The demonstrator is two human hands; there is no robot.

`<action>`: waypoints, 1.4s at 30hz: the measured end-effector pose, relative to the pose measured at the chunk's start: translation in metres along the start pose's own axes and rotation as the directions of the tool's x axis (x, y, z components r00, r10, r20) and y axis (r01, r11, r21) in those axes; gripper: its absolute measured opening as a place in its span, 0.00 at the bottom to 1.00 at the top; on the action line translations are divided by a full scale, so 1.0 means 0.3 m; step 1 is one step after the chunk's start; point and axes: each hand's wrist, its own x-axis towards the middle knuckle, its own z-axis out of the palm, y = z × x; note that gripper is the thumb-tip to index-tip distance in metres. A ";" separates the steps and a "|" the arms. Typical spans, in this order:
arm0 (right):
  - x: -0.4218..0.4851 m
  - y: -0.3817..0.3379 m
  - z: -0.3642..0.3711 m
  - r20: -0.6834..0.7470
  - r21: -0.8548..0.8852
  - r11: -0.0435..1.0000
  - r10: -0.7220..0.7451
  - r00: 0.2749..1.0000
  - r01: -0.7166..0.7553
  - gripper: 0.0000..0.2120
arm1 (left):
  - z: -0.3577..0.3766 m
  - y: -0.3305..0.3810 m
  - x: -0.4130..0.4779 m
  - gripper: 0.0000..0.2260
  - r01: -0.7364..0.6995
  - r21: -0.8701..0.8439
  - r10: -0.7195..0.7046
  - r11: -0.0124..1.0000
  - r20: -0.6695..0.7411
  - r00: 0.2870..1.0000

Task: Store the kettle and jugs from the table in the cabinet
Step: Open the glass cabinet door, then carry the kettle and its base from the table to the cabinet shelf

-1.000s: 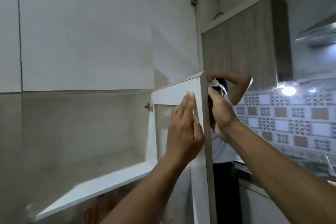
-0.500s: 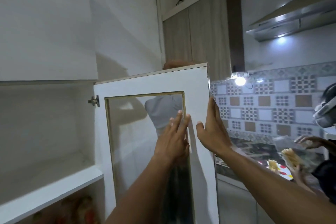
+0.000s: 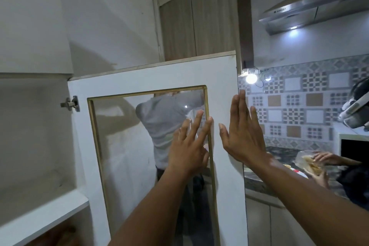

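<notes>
Patterned wall tiles (image 3: 295, 106) and a lit range hood (image 3: 311, 4) back our view. Our left hand (image 3: 189, 146) lies flat, fingers spread, over the glass pane (image 3: 127, 146) of the white cabinet door (image 3: 151, 78); our right hand (image 3: 242, 136), flat and empty too, presses the frame near its free edge. Left of the hinge (image 3: 70, 104) the cabinet (image 3: 36, 136) stands bare above a white shelf (image 3: 42, 217). At right another person's hands (image 3: 319, 166) hold food over the dark counter (image 3: 279, 154). We see no kettle or jugs.
</notes>
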 end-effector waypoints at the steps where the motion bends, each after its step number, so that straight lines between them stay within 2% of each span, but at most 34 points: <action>1: -0.001 -0.001 -0.003 0.007 -0.014 1.000 0.002 1.000 -0.002 0.44 | -0.005 0.001 -0.003 0.39 0.002 0.000 -0.002 1.000 0.002 1.000; 6: -0.029 -0.028 -0.048 0.004 0.008 0.999 -0.033 0.999 0.033 0.44 | -0.096 0.027 -0.055 0.40 0.031 -0.025 -0.029 0.999 0.070 0.997; 11: -0.082 -0.078 -0.148 -0.029 -0.002 0.998 -0.057 0.998 0.057 0.45 | -0.222 0.058 -0.146 0.37 0.101 -0.003 -0.099 0.995 0.206 0.974; 13: -0.099 -0.127 -0.195 -0.048 0.008 0.983 -0.185 0.982 0.185 0.43 | -0.279 0.059 -0.213 0.36 0.147 0.000 -0.142 0.989 0.255 0.957; 16: -0.113 -0.288 -0.243 -0.066 0.133 0.892 -0.427 0.902 0.432 0.37 | -0.390 0.015 -0.353 0.35 0.205 0.083 -0.221 0.975 0.290 0.931; 20: -0.162 -0.626 -0.284 0.024 0.395 0.786 -0.526 0.850 0.475 0.32 | -0.591 -0.164 -0.594 0.34 0.356 0.249 -0.420 0.901 0.290 0.860; 22: -0.214 -0.809 -0.294 0.043 0.520 0.704 -0.588 0.808 0.484 0.31 | -0.722 -0.268 -0.740 0.34 0.479 0.311 -0.557 0.821 0.256 0.790; 25: -0.314 -1.097 -0.319 0.032 0.649 0.551 -0.709 0.705 0.524 0.30 | -0.936 -0.400 -1.002 0.35 0.608 0.426 -0.725 0.670 0.198 0.660; 31: -0.577 -1.750 -0.438 -0.014 0.822 0.262 -0.878 0.479 0.506 0.30 | -1.347 -0.561 -1.633 0.35 0.738 0.617 -0.948 0.273 0.042 0.316; 38: -1.002 -2.458 -0.680 -0.164 0.914 -0.068 -0.964 0.209 0.400 0.30 | -1.794 -0.620 -2.284 0.32 0.736 0.651 -0.979 -0.185 -0.189 -0.078; 40: -1.120 -2.602 -0.728 -0.172 0.923 -0.109 -0.975 0.141 0.369 0.29 | -1.867 -0.615 -2.436 0.32 0.723 0.638 -0.960 -0.266 -0.242 -0.140; 42: -1.209 -2.699 -0.759 -0.168 0.923 -0.130 -0.983 0.076 0.362 0.29 | -1.905 -0.594 -2.545 0.30 0.721 0.612 -0.939 -0.325 -0.298 -0.171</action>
